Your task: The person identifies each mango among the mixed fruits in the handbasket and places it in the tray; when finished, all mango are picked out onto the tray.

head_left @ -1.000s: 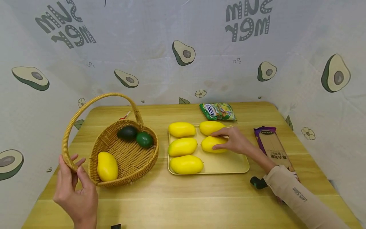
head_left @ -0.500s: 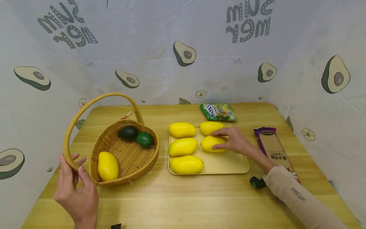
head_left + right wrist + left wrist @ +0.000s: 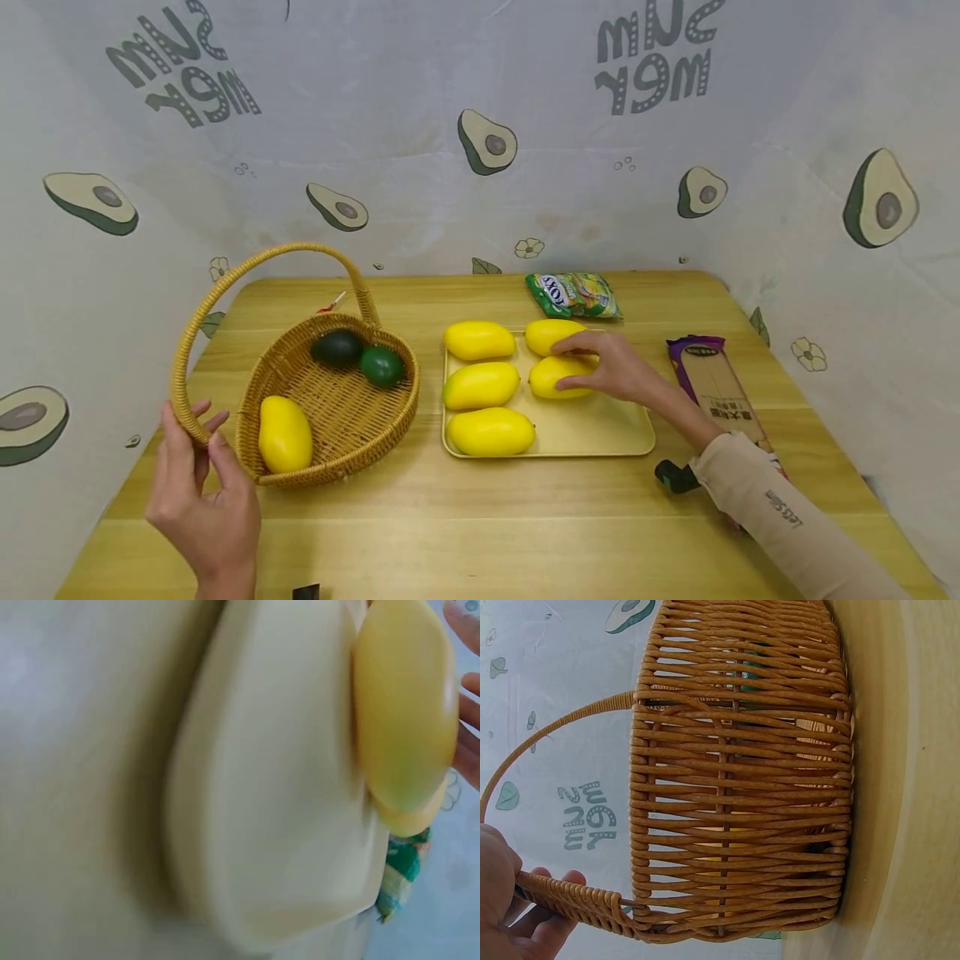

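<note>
My left hand [image 3: 208, 508] holds the handle of a heart-shaped wicker basket [image 3: 360, 454] between thumb and fingers. Inside the basket lie a yellow mango [image 3: 286, 435], a dark avocado [image 3: 337, 348] and a green avocado [image 3: 382, 367]. The left wrist view shows the woven basket wall [image 3: 735, 772] from close by, with the fingers at the handle. Over the gold tray [image 3: 585, 433], my right hand [image 3: 611, 367] grips a yellow mango [image 3: 551, 377] with thumb and fingers on either side. More mangoes share the tray, three [image 3: 491, 432] in its left column and one [image 3: 551, 333] behind the gripped one.
A green candy bag [image 3: 573, 295] lies behind the tray. On the right is a purple-topped pasta pack [image 3: 708, 375], with a dark green object [image 3: 675, 477] partly under the right sleeve. A small red-and-white item [image 3: 332, 304] is behind the basket, and a black piece [image 3: 306, 592] is at the front edge.
The head view shifts slightly. Both hands keep their places, the left on the basket handle and the right on the mango.
</note>
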Demonstrator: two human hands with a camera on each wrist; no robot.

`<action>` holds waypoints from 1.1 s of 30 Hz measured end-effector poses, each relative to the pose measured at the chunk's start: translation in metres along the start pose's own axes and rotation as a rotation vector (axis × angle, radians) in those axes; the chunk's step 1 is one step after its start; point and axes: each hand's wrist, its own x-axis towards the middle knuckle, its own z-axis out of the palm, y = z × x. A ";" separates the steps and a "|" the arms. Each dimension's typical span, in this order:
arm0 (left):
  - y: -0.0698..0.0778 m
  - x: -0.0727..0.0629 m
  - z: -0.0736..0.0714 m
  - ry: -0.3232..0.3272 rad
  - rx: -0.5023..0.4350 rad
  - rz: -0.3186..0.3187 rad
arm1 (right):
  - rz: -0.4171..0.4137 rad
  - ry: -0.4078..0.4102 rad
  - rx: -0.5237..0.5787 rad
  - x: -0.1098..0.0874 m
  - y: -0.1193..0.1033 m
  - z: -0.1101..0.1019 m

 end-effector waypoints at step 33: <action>-0.014 -0.003 0.001 -0.031 -0.027 0.019 | -0.628 -0.842 -0.230 0.216 -0.255 0.133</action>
